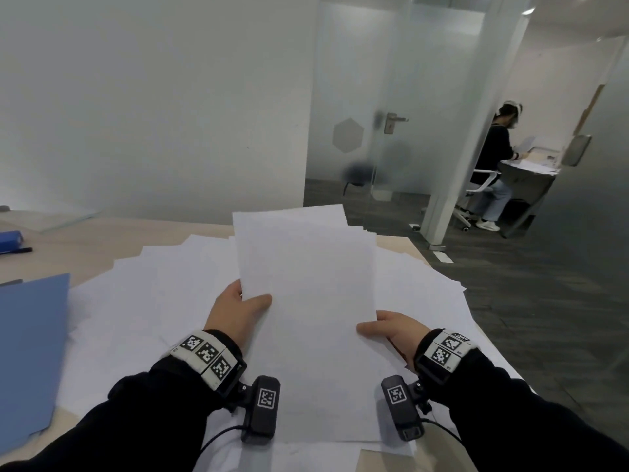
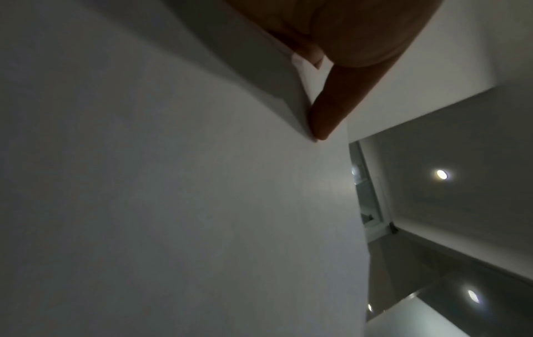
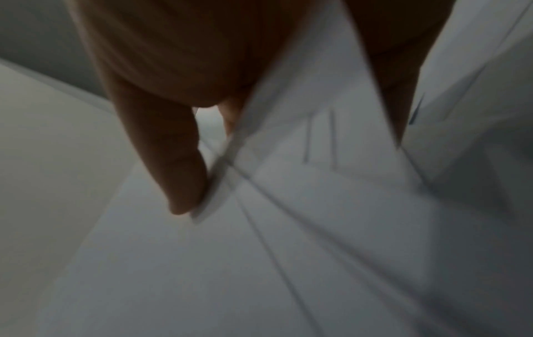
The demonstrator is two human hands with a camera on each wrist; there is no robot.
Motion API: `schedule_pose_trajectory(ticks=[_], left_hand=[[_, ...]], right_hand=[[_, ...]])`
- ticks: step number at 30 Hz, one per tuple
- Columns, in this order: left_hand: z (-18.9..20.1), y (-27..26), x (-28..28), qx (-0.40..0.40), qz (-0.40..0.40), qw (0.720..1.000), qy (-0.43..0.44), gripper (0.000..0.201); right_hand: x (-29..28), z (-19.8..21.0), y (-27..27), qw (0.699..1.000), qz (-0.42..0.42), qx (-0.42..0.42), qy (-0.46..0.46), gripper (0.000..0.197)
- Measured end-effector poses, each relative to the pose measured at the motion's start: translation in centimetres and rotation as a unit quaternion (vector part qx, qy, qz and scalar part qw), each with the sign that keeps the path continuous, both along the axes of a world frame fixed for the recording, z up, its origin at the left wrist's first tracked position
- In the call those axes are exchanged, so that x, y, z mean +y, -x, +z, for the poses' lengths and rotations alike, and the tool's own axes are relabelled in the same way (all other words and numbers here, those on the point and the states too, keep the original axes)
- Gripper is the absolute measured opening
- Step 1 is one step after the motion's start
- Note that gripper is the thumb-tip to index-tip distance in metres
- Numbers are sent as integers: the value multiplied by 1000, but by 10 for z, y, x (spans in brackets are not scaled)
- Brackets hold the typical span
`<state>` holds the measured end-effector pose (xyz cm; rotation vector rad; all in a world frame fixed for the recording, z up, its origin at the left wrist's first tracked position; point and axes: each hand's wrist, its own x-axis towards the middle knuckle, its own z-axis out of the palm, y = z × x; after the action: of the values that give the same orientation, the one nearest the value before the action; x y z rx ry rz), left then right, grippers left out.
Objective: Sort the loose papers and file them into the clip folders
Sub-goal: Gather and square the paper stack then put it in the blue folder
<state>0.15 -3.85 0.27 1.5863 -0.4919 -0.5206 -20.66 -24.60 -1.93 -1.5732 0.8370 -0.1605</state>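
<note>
I hold a stack of white papers (image 1: 306, 267) tilted up over the desk. My left hand (image 1: 240, 310) pinches its left edge, thumb on top. My right hand (image 1: 388, 327) pinches its lower right edge, thumb on the sheet. Many loose white sheets (image 1: 163, 294) lie fanned out on the desk beneath. A blue clip folder (image 1: 30, 352) lies at the left. In the left wrist view a finger (image 2: 326, 123) presses on the underside of the paper (image 2: 173, 205). In the right wrist view the fingers (image 3: 179, 159) and thumb clamp the blurred paper edges (image 3: 259, 127).
A second blue folder (image 1: 10, 240) and a dark pen (image 1: 20, 250) lie at the far left of the wooden desk (image 1: 102, 240). The desk's right edge drops to grey carpet (image 1: 510, 301). Behind a glass partition another person (image 1: 493, 158) sits at a desk.
</note>
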Motion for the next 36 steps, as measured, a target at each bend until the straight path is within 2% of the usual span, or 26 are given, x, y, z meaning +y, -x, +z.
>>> schedule_pose_trajectory(ticks=[2, 4, 5, 9, 12, 15, 18, 20, 21, 23, 25, 26, 28, 29, 32, 36], left_hand=[[-8, -6, 4, 20, 2, 999, -30, 32], [-21, -6, 8, 14, 6, 996, -93, 22], [-29, -7, 11, 11, 14, 993, -121, 19], [-39, -1, 28, 11, 71, 984, -162, 23], [-36, -1, 44, 6, 108, 984, -142, 26], [-35, -9, 58, -4, 135, 982, -134, 25], [-45, -21, 66, -11, 119, 978, -170, 53], [-42, -18, 68, 4, 102, 981, -162, 60], [-35, -14, 70, 11, 96, 984, -151, 59], [-27, -9, 72, 24, 79, 988, -133, 44], [-28, -10, 72, 30, 69, 989, -125, 39], [-28, -8, 73, 35, 61, 990, -124, 40], [-32, -8, 75, 40, 50, 991, -120, 48], [-35, -9, 75, 44, 52, 991, -118, 51], [-46, -17, 80, 85, 59, 990, -95, 44], [-41, -19, 91, 62, 85, 987, -123, 64]], right_hand=[[10, 4, 0, 1000, -1, 18, 1, 47], [13, -1, -3, 996, 0, 70, 48, 60], [16, -3, -6, 993, 7, 95, 71, 59], [32, 4, -19, 969, 49, 190, 148, 32], [36, 10, -28, 952, 37, 233, 194, 56], [38, 7, -42, 957, 20, 224, 184, 75], [50, 9, -54, 966, 18, 204, 160, 82], [58, 9, -60, 967, 21, 202, 151, 82], [63, 9, -61, 968, 27, 200, 149, 81], [69, 3, -66, 971, 36, 185, 148, 84], [70, -7, -71, 975, 41, 168, 138, 88], [72, -9, -72, 977, 42, 162, 131, 77], [80, -5, -72, 976, 54, 159, 139, 37], [82, -2, -71, 975, 62, 159, 145, 26], [77, 2, -66, 980, 48, 124, 145, 20], [58, 4, -45, 995, -52, 28, 82, 32]])
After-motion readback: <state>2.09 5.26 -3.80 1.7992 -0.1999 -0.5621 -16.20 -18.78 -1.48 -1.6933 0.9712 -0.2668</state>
